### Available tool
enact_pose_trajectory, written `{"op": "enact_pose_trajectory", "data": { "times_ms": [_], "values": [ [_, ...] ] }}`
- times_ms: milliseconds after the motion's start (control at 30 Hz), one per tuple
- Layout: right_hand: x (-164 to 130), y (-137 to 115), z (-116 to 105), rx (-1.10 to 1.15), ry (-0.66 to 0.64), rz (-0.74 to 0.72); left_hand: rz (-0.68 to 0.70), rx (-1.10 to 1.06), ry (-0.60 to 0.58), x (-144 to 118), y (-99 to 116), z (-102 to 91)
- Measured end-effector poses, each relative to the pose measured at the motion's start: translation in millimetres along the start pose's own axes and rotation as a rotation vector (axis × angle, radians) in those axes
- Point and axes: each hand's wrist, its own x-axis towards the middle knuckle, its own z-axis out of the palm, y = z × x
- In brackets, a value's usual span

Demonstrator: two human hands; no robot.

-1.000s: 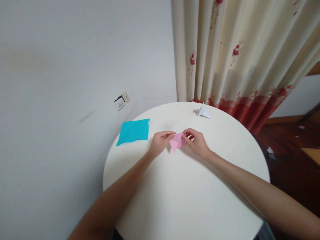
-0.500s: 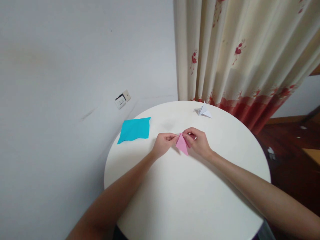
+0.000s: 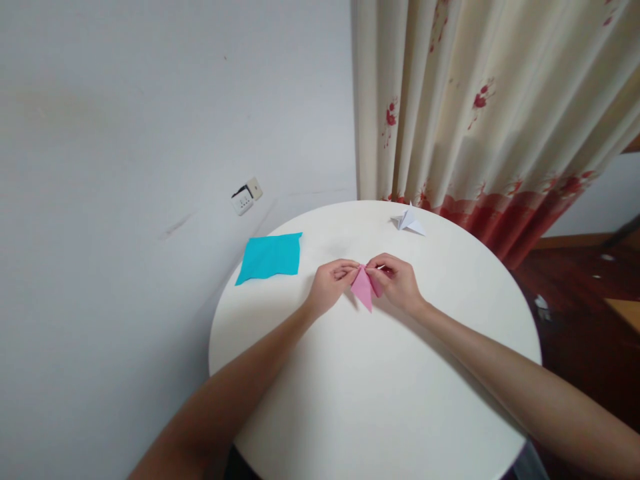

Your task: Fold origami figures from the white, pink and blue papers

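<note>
Head view: left hand (image 3: 331, 285) and right hand (image 3: 399, 283) both pinch the top corner of the folded pink paper (image 3: 364, 287), fingers closed on it, over the white round table (image 3: 380, 400). Blue sheet (image 3: 270, 256) left of left hand; white folded figure (image 3: 409, 221) beyond right hand.

table (image 3: 380, 400): I see folded paper (image 3: 364, 288) near its middle, between my left hand (image 3: 331, 285) and right hand (image 3: 399, 283) | paper sheet (image 3: 271, 256) at far-left edge | paper crane (image 3: 409, 221) at far edge, right | curtain (image 3: 480, 113) behind | wall socket (image 3: 246, 198) behind, left
</note>
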Motion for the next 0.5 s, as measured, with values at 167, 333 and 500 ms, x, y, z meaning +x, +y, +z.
{"op": "enact_pose_trajectory", "data": {
  "times_ms": [167,333,500],
  "values": [
    [-0.1,0.1,3.6,0.031,0.062,0.022,0.078,0.000,0.026,-2.9,-4.0,3.9],
    [0.7,0.7,5.8,0.094,0.099,0.075,0.085,0.046,0.009,-5.1,-3.6,7.1],
    [0.6,1.8,8.0,0.118,0.058,0.114,0.034,0.060,0.038,-2.6,-8.5,8.4]
  ]
}}
